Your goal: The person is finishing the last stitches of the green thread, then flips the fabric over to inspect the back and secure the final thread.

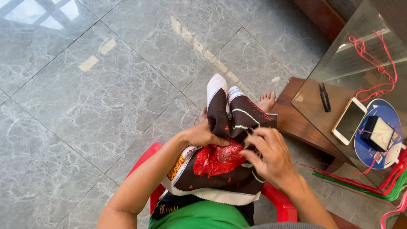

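Person sits on a red plastic chair (277,202) over a grey marble-tile floor (106,97), w/ a piece of dark brown cloth (231,127) bunched on the lap. Cloth has a white edge, white stitched lines and a big red embroidered patch (216,159) in the middle, approx. between the two hands. Left hand (200,135) grips the cloth from the left side, fingers closed round a fold just above the red patch, thumb tucked under. Right hand (271,154) sits on the cloth's right side, fingers curled in and pinched together at the edge of the red patch; prob. holding a needle, but it's too small to make out. Upper part of the cloth stands up past the hands, toward a bare foot (267,101) on the floor. To the right, well apart from the hands, a glass-topped table (313,101) carries small black scissors (325,96), a phone (349,121) lying screen up, a round blue disc (383,112) w/ a small dark box (378,132) on it, and loose red thread (373,59). Bundles of red and green thread (381,184) hang off the table's near edge.
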